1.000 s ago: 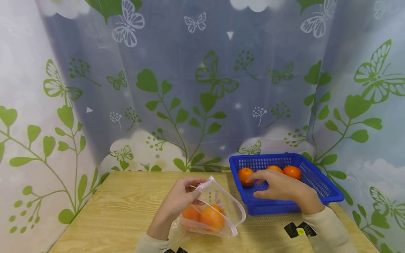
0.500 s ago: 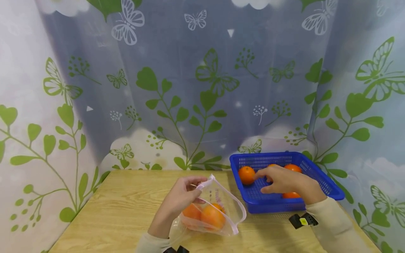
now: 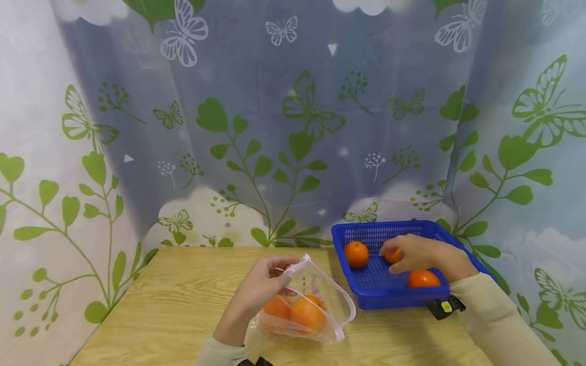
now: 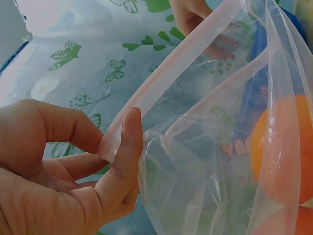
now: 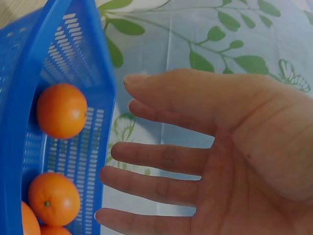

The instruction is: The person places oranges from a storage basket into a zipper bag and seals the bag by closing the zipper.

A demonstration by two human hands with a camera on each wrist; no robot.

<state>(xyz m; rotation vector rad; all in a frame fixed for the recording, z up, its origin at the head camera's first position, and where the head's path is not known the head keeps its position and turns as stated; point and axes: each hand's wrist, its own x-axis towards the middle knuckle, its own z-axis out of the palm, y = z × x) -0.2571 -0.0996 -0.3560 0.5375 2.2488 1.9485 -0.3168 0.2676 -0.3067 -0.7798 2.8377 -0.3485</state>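
Observation:
My left hand (image 3: 263, 284) pinches the pink zip edge of a clear zip bag (image 3: 336, 300) between thumb and fingers, keeping its mouth apart. Inside the bag lie oranges (image 3: 308, 314), two of them showing through the plastic. Over the blue basket (image 3: 398, 300) hovers my right hand (image 3: 423, 254), fingers spread and holding nothing. An orange (image 3: 393, 255) shows partly behind its fingers. Another orange (image 3: 423, 278) sits below the hand by the near wall, and a third orange (image 3: 356, 254) is in the left corner. In the right wrist view the palm (image 5: 244, 181) faces the basket's oranges (image 5: 62, 110).
Both the bag and the basket rest on a light wooden table (image 3: 192, 284), the basket at the back right. A patterned curtain (image 3: 256, 152) with leaves and butterflies encloses the table behind and at the sides.
My right hand has moved rightward across the basket, away from the left corner orange, uncovering the near orange and partly covering the middle one. The left hand and bag stay put.

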